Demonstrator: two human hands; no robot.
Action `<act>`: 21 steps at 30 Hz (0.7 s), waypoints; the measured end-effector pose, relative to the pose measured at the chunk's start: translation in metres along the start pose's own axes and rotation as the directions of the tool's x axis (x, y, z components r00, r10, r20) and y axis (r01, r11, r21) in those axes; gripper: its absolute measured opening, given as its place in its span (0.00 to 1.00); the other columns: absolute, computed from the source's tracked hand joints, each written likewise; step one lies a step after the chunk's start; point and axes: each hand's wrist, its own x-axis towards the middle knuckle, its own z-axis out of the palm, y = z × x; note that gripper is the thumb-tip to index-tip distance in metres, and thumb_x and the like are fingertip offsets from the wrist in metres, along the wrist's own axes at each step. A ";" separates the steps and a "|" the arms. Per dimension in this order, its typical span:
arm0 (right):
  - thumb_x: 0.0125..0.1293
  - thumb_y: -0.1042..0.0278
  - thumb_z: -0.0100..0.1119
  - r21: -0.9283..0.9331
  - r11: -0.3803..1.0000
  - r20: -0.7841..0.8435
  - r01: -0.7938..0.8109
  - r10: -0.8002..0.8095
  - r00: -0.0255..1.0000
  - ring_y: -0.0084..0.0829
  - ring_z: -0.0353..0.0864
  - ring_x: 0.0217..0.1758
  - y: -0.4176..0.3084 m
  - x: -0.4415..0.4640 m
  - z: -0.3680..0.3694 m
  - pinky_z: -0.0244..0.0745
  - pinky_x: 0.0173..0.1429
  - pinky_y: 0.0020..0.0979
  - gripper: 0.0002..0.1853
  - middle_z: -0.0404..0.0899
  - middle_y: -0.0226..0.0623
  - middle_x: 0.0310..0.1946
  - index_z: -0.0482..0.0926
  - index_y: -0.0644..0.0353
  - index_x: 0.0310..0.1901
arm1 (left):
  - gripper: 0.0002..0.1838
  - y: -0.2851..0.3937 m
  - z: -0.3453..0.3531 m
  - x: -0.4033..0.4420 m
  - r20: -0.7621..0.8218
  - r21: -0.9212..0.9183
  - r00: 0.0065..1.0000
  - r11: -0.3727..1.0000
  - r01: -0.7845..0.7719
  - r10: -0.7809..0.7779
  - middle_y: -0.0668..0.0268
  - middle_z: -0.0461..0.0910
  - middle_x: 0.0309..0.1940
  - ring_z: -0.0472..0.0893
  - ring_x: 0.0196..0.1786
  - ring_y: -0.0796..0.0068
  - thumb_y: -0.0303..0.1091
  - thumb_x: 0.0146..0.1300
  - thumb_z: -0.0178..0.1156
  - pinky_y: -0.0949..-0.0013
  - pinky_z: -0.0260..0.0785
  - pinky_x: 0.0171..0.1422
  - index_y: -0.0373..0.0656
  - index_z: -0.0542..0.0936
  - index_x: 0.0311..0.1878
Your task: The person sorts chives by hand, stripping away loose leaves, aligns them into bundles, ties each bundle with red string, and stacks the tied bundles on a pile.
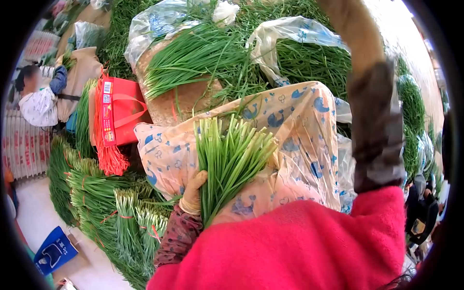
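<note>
My left hand (195, 189), in a pale glove, is closed around a thick bunch of garlic chives (229, 164). The pale cut ends point up and away from me, over a patterned plastic cloth (309, 130) across my lap. My right hand (355, 24) is raised at the top right, blurred by motion, and its fingers are cut off by the frame edge. Beyond the cloth, loose chives (188, 63) lie on a brown board (193, 99).
On the left, a red bag (125, 111) stands beside a hank of red ties (108, 150). Tied chive bundles (101, 198) are piled below it. An open plastic bag (290, 29) holds more chives. Another person (38, 96) sits at far left; a blue bag (55, 251) lies below.
</note>
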 end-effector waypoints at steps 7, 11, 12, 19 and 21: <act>0.65 0.47 0.61 -0.383 0.659 0.279 -0.648 0.751 0.599 0.31 0.73 0.61 0.036 -0.193 0.027 0.70 0.59 0.28 0.34 0.74 0.39 0.58 0.69 0.65 0.64 | 0.30 0.011 0.004 -0.005 -0.145 0.013 0.989 0.999 -0.041 0.042 0.54 0.80 0.52 0.81 0.52 0.62 0.49 0.64 0.59 0.63 0.74 0.59 0.34 0.74 0.60; 0.64 0.47 0.62 -0.253 0.385 0.258 -0.888 0.911 0.321 0.33 0.78 0.55 0.042 -0.187 0.035 0.76 0.53 0.30 0.34 0.76 0.39 0.56 0.70 0.66 0.62 | 0.31 0.005 -0.001 -0.005 -0.129 0.066 0.992 0.998 0.017 -0.008 0.54 0.80 0.53 0.81 0.53 0.61 0.50 0.64 0.59 0.61 0.73 0.61 0.34 0.73 0.61; 0.64 0.47 0.62 -0.388 0.303 0.209 -0.870 0.949 0.237 0.31 0.81 0.50 0.037 -0.183 0.038 0.76 0.52 0.27 0.34 0.77 0.41 0.55 0.71 0.68 0.62 | 0.31 0.004 0.000 -0.003 -0.119 0.069 0.993 0.997 0.026 -0.017 0.54 0.80 0.53 0.81 0.53 0.61 0.50 0.64 0.59 0.61 0.73 0.61 0.34 0.73 0.61; 0.58 0.58 0.62 -0.737 0.329 0.221 -0.591 0.943 0.249 0.26 0.80 0.38 0.027 -0.178 0.042 0.76 0.45 0.30 0.21 0.82 0.36 0.35 0.82 0.63 0.49 | 0.34 -0.004 0.004 0.001 -0.038 0.032 0.992 0.992 0.125 -0.124 0.52 0.77 0.56 0.79 0.56 0.60 0.50 0.63 0.60 0.60 0.70 0.65 0.32 0.69 0.64; 0.58 0.57 0.62 -0.746 0.328 0.199 -0.579 0.940 0.276 0.27 0.81 0.38 0.036 -0.185 0.037 0.76 0.46 0.31 0.19 0.83 0.35 0.34 0.84 0.59 0.48 | 0.34 -0.003 0.004 0.000 -0.047 0.049 0.989 0.989 0.141 -0.138 0.52 0.78 0.56 0.79 0.56 0.60 0.50 0.63 0.60 0.61 0.70 0.64 0.32 0.69 0.64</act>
